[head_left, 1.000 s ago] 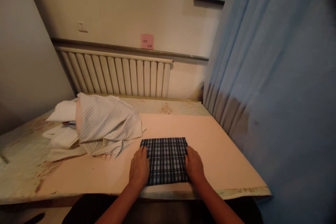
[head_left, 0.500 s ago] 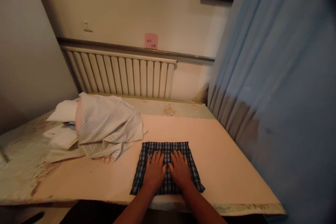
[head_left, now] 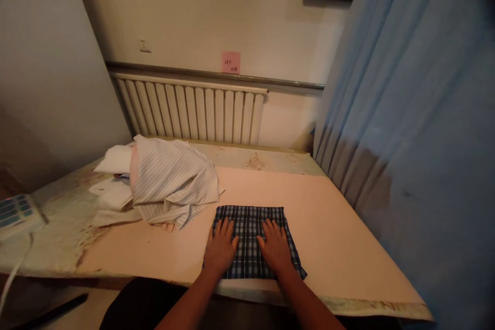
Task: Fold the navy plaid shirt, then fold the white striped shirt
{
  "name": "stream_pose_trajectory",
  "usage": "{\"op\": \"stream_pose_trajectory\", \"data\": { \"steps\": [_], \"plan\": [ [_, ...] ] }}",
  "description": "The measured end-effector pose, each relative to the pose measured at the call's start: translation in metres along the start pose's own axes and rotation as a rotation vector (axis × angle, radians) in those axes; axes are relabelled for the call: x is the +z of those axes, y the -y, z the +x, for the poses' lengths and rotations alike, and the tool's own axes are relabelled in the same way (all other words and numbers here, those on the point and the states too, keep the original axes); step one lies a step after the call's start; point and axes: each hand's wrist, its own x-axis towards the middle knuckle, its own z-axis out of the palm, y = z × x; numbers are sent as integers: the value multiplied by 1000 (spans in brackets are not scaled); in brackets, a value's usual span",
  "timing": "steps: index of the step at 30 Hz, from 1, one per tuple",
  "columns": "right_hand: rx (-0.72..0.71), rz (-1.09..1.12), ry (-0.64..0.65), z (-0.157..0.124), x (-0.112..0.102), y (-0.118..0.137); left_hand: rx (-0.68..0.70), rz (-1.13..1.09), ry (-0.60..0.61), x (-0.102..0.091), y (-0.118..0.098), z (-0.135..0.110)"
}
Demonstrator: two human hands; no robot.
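Pressed left hand (head_left: pixel 221 250) and right hand (head_left: pixel 275 250) flat, palms down, on the cloth (head_left: pixel 249 215), a dark plaid piece folded into a rectangle. Had that cloth lying right of the shirt (head_left: pixel 174 180) and nearer than it, its far left corner just beside the shirt's hem; could not tell whether the two touched. Set the hands side by side but apart, with a narrow strip of plaid showing between them. Spread the fingers wide and pointed them away from the body; clasped nothing, pinched no fold. Covered most of the cloth's near part with the palms, with the far edge and the right corner showing.

Shared one table (head_left: pixel 328 237) with the shirt, a pale striped heap, crumpled and unfolded. Saw white fabric (head_left: pixel 114 160) tucked against the shirt's left side, partly under it. Saw a ribbed radiator (head_left: pixel 193 111) on the wall directly behind the shirt, and a pink note (head_left: pixel 230 62) stuck above it, behind and right of the shirt; could not read the writing. Found a blue curtain (head_left: pixel 417 139) hanging well to the shirt's right. Noticed a keypad (head_left: pixel 15 211) with blue keys well left of the shirt, and a pale cord (head_left: pixel 15 268) trailing nearer from it.
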Motion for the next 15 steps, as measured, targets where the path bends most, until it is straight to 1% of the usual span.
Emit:
{"op": "stream_pose_trajectory", "data": {
  "steps": [8, 15],
  "plan": [
    [4, 9, -4, -6, 2, -8, -28, -10, 1, -2, 5, -14],
    [-11, 4, -16, -11, -1, -9, -36, -10, -3, -5, 4, -17]
  ]
}}
